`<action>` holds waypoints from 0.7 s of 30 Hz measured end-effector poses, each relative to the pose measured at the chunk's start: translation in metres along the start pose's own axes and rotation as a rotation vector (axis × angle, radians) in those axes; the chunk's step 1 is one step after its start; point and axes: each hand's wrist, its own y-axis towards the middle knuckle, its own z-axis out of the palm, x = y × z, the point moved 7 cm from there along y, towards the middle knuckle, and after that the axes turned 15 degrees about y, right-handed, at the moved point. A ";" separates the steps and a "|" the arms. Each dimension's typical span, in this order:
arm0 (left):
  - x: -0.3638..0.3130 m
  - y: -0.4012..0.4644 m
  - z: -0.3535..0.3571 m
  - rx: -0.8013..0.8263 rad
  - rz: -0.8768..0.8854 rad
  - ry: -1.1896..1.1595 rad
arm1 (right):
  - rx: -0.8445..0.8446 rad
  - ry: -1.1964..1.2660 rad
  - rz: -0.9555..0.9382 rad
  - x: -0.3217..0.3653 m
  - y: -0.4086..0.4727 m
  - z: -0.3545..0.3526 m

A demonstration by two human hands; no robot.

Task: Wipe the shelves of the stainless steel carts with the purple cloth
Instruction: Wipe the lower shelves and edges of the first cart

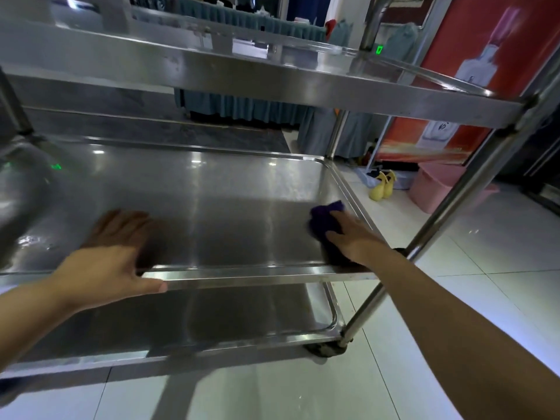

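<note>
A stainless steel cart with three shelves fills the view. On its middle shelf [212, 189], near the front right corner, lies the bunched purple cloth [322, 218]. My right hand [353, 237] lies on top of the cloth and holds it down against the steel, fingers over it and thumb at its left side. My left hand [112, 262] grips the same shelf's front rim at the left, with the fingers on top and the thumb along the rim's front face. The top shelf [272, 71] hangs close above, and the bottom shelf [212, 319] lies below.
The cart's right front post [448, 213] rises beside my right forearm, with a caster [327, 348] at its foot. On the tiled floor to the right stand a pink tub [433, 189] and yellow bottles [381, 187]. A red banner [472, 71] and draped tables stand behind.
</note>
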 end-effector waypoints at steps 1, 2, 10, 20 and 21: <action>0.013 -0.005 0.007 0.047 -0.008 0.015 | -0.060 -0.023 0.039 -0.012 -0.001 -0.010; 0.024 -0.010 0.013 0.068 -0.010 0.022 | -0.108 -0.059 0.070 -0.018 -0.002 -0.015; 0.040 -0.015 0.021 -0.028 -0.031 -0.056 | -0.137 -0.117 0.139 0.041 0.023 0.022; 0.043 -0.017 0.018 -0.043 -0.057 -0.040 | 0.066 -0.119 -0.326 0.246 0.029 0.136; 0.044 -0.017 0.018 -0.046 -0.059 -0.036 | 0.107 -0.117 -0.367 0.261 0.025 0.146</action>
